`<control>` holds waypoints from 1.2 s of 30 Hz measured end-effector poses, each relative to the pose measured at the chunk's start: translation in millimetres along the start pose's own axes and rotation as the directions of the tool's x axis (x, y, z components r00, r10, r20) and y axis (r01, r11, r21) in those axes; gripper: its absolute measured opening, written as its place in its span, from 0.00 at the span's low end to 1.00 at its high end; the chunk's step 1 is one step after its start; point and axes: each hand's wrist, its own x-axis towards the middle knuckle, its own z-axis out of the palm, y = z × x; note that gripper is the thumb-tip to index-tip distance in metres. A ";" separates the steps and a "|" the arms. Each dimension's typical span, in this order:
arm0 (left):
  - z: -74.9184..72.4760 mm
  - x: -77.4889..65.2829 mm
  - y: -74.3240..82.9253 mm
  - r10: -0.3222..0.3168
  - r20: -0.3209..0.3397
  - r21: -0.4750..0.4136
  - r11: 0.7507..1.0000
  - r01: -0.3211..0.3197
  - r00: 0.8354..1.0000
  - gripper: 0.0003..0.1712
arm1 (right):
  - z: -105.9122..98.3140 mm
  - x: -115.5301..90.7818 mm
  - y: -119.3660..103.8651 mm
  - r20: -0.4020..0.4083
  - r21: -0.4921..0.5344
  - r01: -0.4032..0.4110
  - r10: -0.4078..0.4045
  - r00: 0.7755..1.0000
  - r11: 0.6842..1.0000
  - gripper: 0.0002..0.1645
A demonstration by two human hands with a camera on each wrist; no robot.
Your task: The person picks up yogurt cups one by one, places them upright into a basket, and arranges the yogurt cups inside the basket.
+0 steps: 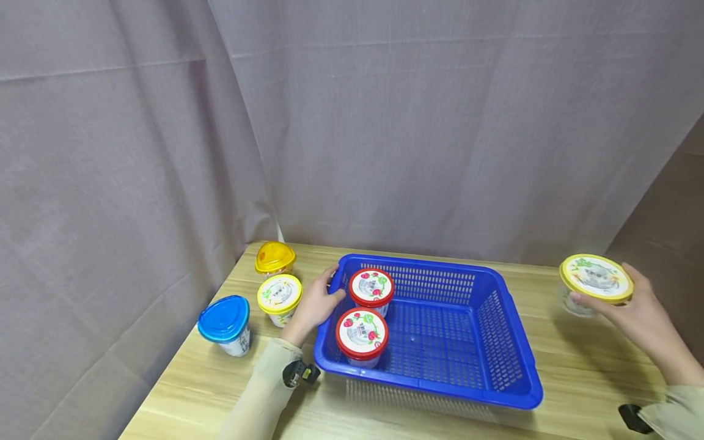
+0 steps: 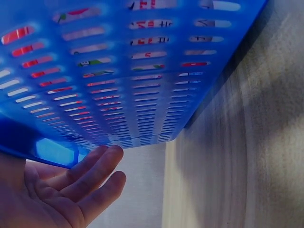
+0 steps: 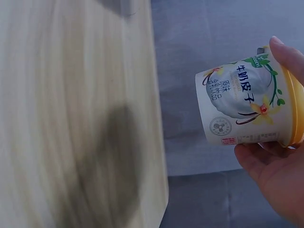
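Observation:
My left hand (image 1: 317,300) grips the left rim of a blue plastic basket (image 1: 502,342); in the left wrist view its fingers (image 2: 102,183) lie under the rim, against the slotted outer wall. Two yogurt cups with red lids (image 1: 361,333) stand inside at the basket's left end, one behind the other. Off to the right, my right hand (image 1: 640,311) holds a yogurt cup with a yellow lid (image 1: 596,280) between thumb and fingers. The right wrist view shows this cup (image 3: 242,102) raised above the table, its side printed with a flower and green leaves.
Left of the basket stand a yellow-lidded cup (image 1: 280,294), a tub with a translucent orange-yellow lid (image 1: 275,258) and a cup with a blue lid (image 1: 224,320). A grey curtain (image 1: 385,134) hangs behind the wooden table (image 1: 181,391).

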 end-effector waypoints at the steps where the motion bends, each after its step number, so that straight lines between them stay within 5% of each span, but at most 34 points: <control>1: 0.1 -0.3 -0.1 0.001 0.000 0.002 1.000 -0.001 1.000 0.38 | 0.3 0.9 -2.2 0.005 0.005 0.003 -0.003 1.000 1.000 0.69; 36: 0.8 2.1 -4.0 -0.005 -0.005 -0.010 1.000 0.005 1.000 0.38 | 31.9 46.7 -97.1 0.061 0.057 0.058 -0.062 0.996 0.997 0.71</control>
